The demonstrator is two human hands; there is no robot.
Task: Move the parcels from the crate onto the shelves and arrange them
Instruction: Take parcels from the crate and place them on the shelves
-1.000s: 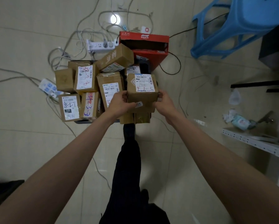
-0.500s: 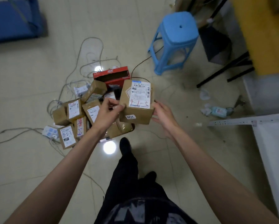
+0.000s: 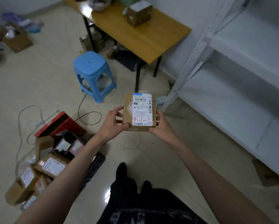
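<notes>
White shelves [image 3: 242, 101] right of hands, bare. Left hand [image 3: 112, 122] and right hand [image 3: 161, 126] grip parcel [image 3: 139, 110] by sides. Carrying step; next, likely set it on shelf.

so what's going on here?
A person holds one parcel between the left hand and right hand, label up, with 4-1-5 written in red. It is off the floor, in front of the white shelves, not yet on them. More parcels sit piled by the left arm. A blue stool stands beyond.
</notes>
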